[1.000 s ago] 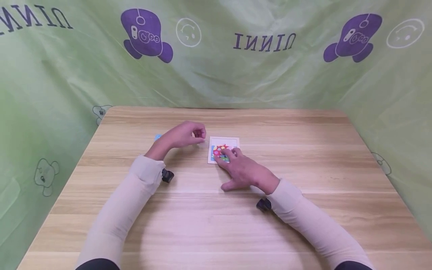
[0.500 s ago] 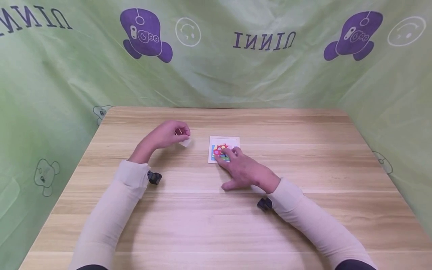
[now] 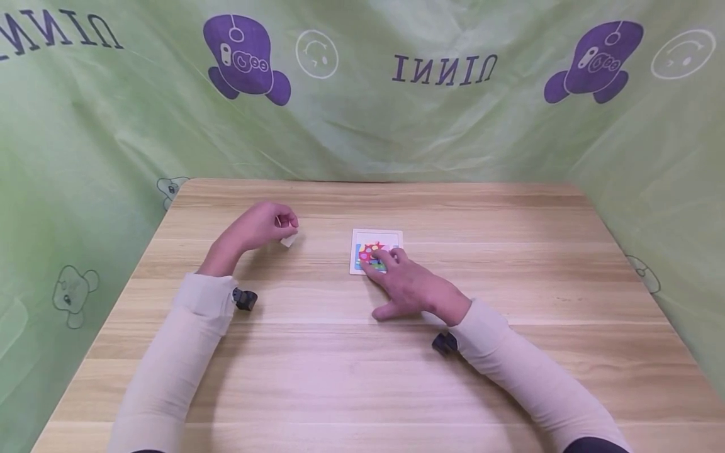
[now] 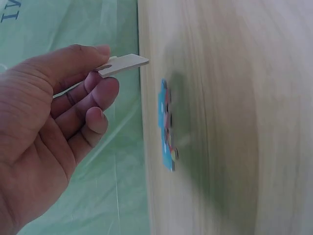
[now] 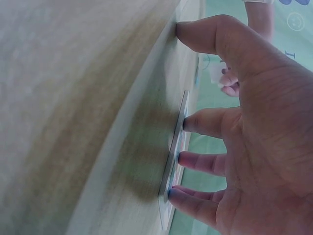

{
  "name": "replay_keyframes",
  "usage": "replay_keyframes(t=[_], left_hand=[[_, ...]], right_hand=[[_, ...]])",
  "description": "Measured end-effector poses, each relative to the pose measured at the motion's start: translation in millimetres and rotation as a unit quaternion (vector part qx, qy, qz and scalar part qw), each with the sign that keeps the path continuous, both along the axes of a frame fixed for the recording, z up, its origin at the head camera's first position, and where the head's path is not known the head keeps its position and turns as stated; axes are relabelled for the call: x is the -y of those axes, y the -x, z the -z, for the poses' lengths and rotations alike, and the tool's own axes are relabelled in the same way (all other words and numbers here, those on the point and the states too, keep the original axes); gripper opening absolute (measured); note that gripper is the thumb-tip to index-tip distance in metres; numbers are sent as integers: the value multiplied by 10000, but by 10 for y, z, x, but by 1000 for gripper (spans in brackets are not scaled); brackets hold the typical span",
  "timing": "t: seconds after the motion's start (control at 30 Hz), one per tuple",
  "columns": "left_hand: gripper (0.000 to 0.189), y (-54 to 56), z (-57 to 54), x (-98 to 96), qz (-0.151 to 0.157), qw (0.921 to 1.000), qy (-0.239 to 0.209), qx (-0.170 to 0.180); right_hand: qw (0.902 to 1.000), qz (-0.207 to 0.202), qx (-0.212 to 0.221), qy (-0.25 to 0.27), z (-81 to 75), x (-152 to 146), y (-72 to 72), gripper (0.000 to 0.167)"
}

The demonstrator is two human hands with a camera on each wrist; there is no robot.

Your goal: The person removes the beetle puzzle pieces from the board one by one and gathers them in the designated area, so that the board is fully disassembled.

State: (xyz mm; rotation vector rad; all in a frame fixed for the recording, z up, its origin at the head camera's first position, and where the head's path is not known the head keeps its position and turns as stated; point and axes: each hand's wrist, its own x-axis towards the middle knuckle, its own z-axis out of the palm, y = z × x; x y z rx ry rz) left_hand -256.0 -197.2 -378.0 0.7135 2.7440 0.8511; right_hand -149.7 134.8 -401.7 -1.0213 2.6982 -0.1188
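Note:
My left hand (image 3: 255,226) pinches a small flat puzzle piece (image 4: 124,63) between thumb and fingers, just above the table left of the frame. A pale, plain face and a thin edge of the piece show in the left wrist view. My right hand (image 3: 410,286) rests its fingertips on a square white puzzle frame (image 3: 376,237), with its thumb on the table. Pieces with a red, dotted picture (image 3: 368,253) fill the near part of the frame, partly under the fingers. Beyond the left hand, blue-edged pieces (image 4: 162,112) lie on the table.
The wooden table (image 3: 362,377) reaches back to a green printed curtain (image 3: 362,126), which also hangs along both sides. A small black device (image 3: 245,299) sits at the left wrist, and another black device (image 3: 444,343) at the right.
My left hand has moved left, away from the frame, carrying the pale puzzle piece. The blue spot beside the left wrist is now hidden in the head view. The right hand stays on the frame.

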Motion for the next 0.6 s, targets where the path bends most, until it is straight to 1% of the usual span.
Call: replay_keyframes(t=[0.27, 0.37, 0.6], left_hand=[[12, -53, -3, 107, -177, 9995, 59, 263], [11, -66, -9, 132, -210, 9993, 68, 299], [13, -77, 14, 178, -208, 9993, 53, 316]], right_hand=[[10000, 7, 32, 47, -3, -1, -6, 97], [10000, -16, -3, 60, -3, -5, -8, 97], [10000, -30, -32, 42, -10, -1, -4, 97]])
